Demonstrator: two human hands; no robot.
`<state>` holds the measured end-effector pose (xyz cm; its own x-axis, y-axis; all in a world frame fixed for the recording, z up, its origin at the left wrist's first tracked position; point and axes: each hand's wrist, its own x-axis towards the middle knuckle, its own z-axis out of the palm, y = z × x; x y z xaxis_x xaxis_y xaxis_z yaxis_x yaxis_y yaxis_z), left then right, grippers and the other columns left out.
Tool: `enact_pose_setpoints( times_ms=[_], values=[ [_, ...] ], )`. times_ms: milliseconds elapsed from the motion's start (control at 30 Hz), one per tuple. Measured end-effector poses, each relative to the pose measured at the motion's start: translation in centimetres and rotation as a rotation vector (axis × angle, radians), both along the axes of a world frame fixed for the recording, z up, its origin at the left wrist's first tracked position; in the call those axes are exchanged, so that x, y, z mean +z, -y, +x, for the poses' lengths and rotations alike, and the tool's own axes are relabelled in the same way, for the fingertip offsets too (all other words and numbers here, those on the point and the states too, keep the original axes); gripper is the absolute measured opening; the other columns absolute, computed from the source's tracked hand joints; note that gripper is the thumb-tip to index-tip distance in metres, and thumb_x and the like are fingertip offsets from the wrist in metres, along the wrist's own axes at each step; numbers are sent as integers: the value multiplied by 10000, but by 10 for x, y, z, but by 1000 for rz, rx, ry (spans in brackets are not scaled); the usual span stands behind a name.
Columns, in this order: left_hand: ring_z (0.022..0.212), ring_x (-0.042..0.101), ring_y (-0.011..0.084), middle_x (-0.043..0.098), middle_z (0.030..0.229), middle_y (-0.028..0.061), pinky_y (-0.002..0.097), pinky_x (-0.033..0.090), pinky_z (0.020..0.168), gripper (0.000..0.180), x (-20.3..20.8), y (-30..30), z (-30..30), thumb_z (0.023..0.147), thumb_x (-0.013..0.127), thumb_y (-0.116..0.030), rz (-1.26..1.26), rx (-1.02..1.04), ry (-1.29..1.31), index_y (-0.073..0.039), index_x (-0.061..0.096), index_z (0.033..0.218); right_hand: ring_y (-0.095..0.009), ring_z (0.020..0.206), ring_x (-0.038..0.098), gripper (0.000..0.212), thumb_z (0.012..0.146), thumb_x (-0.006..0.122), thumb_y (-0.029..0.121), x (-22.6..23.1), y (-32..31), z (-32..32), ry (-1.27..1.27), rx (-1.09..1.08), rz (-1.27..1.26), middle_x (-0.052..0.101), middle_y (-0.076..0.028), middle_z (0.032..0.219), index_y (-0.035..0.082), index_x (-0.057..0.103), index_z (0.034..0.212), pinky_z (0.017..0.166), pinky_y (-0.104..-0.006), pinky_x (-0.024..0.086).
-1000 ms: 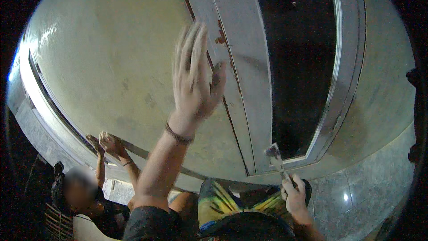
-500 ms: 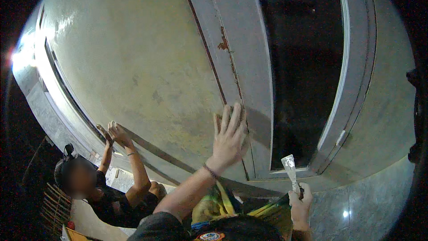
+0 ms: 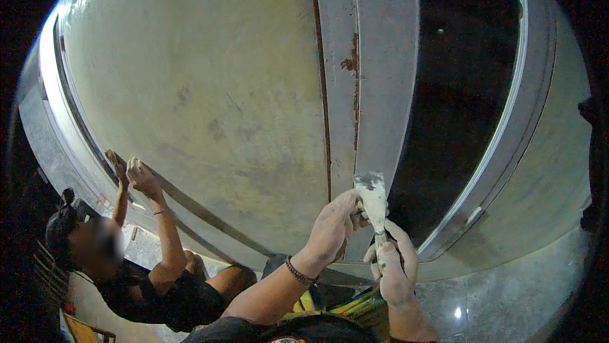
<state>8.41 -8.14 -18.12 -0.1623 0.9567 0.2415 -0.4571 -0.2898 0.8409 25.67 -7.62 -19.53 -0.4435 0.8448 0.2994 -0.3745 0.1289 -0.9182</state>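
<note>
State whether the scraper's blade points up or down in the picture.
Up: the scraper shows its wide end above the right hand, which grips it.

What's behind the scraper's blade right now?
Past the edges of the scraper blade, the grey frame shows, with a dark panel to the right. The left hand is at its left edge; anything directly behind, fingertips included, is covered.

The left hand (image 3: 333, 225) was partly closed, its fingers bent and some of their tips hidden, just above and left of the right hand's fingers. The left forearm (image 3: 269, 295) slanted down and leftward from them. The right hand (image 3: 396, 270) was curled in a grip, its forearm (image 3: 409, 321) below its fingers.
</note>
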Motion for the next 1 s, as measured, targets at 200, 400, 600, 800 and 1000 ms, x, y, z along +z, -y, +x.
enact_pose_setpoints(
  times_ms=[200,400,600,800,1000],
  values=[
    [987,732,309,729,1125,212,440,597,902,427,41,-20,-3,1137,414,-338,77,31,160,45,576,1239,-38,593,445,377,1073,496,105,40,-16,-19,179,-107,126,664,-37,910,-39,595,1408,595,-230,461],
    [1035,739,336,732,1125,224,458,598,951,405,58,-34,-11,1137,427,-306,111,3,228,57,595,1202,-103,760,574,340,1034,554,46,76,-31,-18,341,-187,254,700,-71,969,-71,642,1340,674,-264,485],
    [1013,748,298,737,1119,222,409,616,906,410,71,-29,-14,1139,434,-285,123,23,259,87,593,1203,-106,769,586,332,1037,557,63,96,-32,-22,424,-228,308,717,-104,997,-88,653,1317,672,-273,494],
    [986,753,277,741,1095,220,398,622,889,411,75,-25,-14,1141,430,-278,140,54,239,94,599,1183,-104,755,582,333,1054,559,85,101,-29,-21,396,-187,350,713,-101,961,-89,648,1324,655,-269,485],
    [961,761,302,744,1088,232,419,626,883,406,71,-32,-7,1136,438,-281,141,141,177,81,617,1175,-100,714,570,331,1052,567,86,90,-43,-18,353,-172,342,708,-95,915,-95,650,1317,625,-270,475]
  ],
)
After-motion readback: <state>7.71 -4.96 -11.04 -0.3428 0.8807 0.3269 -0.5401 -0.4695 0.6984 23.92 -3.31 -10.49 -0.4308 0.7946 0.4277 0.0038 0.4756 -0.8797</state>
